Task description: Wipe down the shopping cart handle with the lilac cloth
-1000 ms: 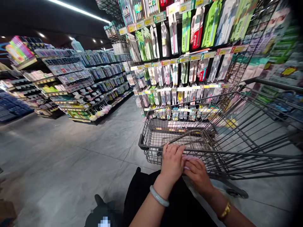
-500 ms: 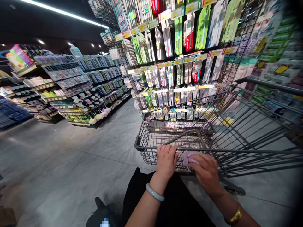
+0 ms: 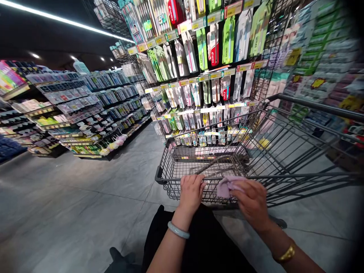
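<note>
In a shop aisle, seen from the head camera, a smooth grey concrete floor point(image 3: 93, 212) is crossed by thin dark joint lines. On it is stood a dark grey wire-mesh shopping cart point(image 3: 278, 176), its rim run across the front of the person's black clothing point(image 3: 213, 242). The near rim is gripped by the left hand point(image 3: 191, 195), its fingers curled over the bar near the cart's front end; a pale blue-grey bangle point(image 3: 178, 230) is worn on that wrist. Just beside it, a soft lavender cloth point(image 3: 224, 186) is pinched in the right hand point(image 3: 251, 201), the grip closed on its bunched edge; the rim is partly covered by the cloth, but how firmly it is pressed cannot be told. A gold-coloured bracelet point(image 3: 286, 254) is worn on the right wrist.

Behind the cart, slim green, white and red toothbrush packs point(image 3: 228, 40) are hung in tiers on a black wire rack point(image 3: 274, 49). Farther left, long dark shelves point(image 3: 91, 156) are filled with small packaged goods, and the dark ceiling is crossed by a long white strip light point(image 3: 65, 21).
</note>
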A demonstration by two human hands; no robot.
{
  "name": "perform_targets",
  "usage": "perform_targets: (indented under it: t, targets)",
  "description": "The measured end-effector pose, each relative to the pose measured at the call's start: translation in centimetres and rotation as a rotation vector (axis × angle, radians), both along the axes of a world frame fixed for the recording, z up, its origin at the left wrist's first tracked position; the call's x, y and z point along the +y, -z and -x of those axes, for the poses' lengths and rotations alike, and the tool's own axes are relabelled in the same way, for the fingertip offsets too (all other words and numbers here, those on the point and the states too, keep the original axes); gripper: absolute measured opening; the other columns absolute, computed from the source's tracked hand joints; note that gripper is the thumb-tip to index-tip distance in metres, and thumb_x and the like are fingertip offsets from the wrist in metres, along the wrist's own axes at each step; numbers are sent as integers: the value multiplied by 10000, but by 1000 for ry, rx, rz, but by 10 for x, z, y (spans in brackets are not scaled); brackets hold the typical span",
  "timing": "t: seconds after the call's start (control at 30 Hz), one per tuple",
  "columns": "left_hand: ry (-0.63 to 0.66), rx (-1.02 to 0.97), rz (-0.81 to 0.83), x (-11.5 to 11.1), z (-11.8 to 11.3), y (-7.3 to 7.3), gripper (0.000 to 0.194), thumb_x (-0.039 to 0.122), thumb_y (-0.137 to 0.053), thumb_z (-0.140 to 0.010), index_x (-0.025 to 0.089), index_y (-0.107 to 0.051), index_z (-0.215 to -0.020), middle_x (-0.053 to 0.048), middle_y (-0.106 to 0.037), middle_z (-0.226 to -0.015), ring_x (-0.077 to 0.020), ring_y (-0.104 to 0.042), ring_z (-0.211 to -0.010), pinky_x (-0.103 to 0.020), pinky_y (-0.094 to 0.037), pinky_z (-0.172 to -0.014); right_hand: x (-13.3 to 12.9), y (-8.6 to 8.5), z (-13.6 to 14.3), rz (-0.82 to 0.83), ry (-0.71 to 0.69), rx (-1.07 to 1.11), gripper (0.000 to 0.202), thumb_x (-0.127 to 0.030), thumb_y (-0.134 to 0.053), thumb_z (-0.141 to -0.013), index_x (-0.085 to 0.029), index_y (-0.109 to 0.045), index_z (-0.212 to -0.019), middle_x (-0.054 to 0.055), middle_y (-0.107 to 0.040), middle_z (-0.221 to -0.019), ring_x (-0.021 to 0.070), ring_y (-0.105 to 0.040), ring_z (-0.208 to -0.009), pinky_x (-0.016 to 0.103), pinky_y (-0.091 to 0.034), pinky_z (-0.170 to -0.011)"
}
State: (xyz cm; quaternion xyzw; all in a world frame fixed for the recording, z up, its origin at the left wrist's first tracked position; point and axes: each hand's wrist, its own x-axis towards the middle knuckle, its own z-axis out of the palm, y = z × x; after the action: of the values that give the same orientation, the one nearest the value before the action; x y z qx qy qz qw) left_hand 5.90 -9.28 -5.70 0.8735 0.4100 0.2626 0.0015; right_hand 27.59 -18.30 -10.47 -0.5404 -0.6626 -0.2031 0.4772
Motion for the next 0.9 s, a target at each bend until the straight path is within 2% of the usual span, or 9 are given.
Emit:
perform_targets:
  t: [0.1, 0.23, 0.3, 0.5, 0.63, 0.7, 0.77, 0.83, 0.9]
  targets:
    - [-22, 10, -8, 3, 0, -1, 224, 303, -482, -988, 245, -619, -1155, -33, -630, -970, -200, -533, -952, -385, -343, -943, 4, -1, -8, -31, 62, -51, 216, -116, -589, -876, -287, -721, -886, -1, -703, -1052, 214, -529, -1091, 431, -352, -1037]
    - [-18, 23, -3, 11, 4, -4, 225, 304, -473, -994, 255, -620, -1157, -19, -626, -963, -190, -535, -967, -366, -342, -945, 5, 39, -10, 54, -22, -130, 222, -140, -535, -908, -275, -697, -840, -17, -711, -1032, 199, -537, -1053, 426, -329, -1032]
    - [-10, 34, 3, 17, 7, -6, 229, 299, -468, -996, 261, -618, -1166, -14, -629, -975, -186, -538, -974, -360, -343, -943, 0, 48, -15, 102, -42, -71, 240, -131, -517, -906, -269, -694, -821, -11, -707, -1044, 204, -533, -1062, 425, -337, -1020]
    - [-79, 45, 1, 34, 8, -5, 288, 342, -430, -1007, 271, -640, -1191, -28, -644, -953, -201, -547, -938, -377, -362, -924, -1, 14, -38, 57, 140, 67, 241, -110, -547, -859, -269, -728, -866, 25, -672, -1124, 246, -499, -1123, 449, -343, -1008]
    - [-212, -4, -76, 31, -19, -7, 297, 379, -474, -985, 286, -663, -1195, -65, -648, -1083, -250, -533, -1080, -452, -327, -1017, 16, 28, -28, 31, 128, -21, 238, -100, -565, -841, -282, -717, -849, 0, -695, -1057, 217, -506, -1087, 443, -302, -1046]
    - [-131, -11, -118, 26, -41, -8, 307, 371, -512, -969, 301, -634, -1241, -65, -607, -1247, -262, -471, -1224, -475, -269, -1087, 19, 37, -21, 74, 61, -41, 253, -88, -549, -846, -283, -704, -803, -17, -704, -1020, 196, -521, -1066, 412, -319, -1026]
    - [15, 8, -120, 21, -64, -9, 366, 374, -533, -961, 320, -566, -1322, -54, -580, -1302, -249, -449, -1256, -468, -259, -1106, 16, 34, -20, 113, 32, -3, 255, -99, -538, -857, -279, -702, -780, -13, -703, -1022, 196, -528, -1063, 393, -347, -991]
    - [48, 23, -93, 20, -81, -10, 340, 410, -531, -958, 306, -591, -1276, -61, -618, -1187, -246, -504, -1147, -452, -322, -1040, 12, 18, -26, 85, 81, 52, 250, -118, -542, -865, -285, -720, -813, 2, -694, -1057, 213, -523, -1091, 406, -351, -991]
    - [-1, 50, -61, 23, -89, -12, 277, 443, -492, -969, 267, -662, -1097, -62, -635, -991, -239, -540, -983, -418, -373, -922, 11, -1, -35, 24, 164, 78, 243, -127, -558, -863, -293, -736, -853, 12, -684, -1094, 228, -514, -1118, 421, -345, -1008]
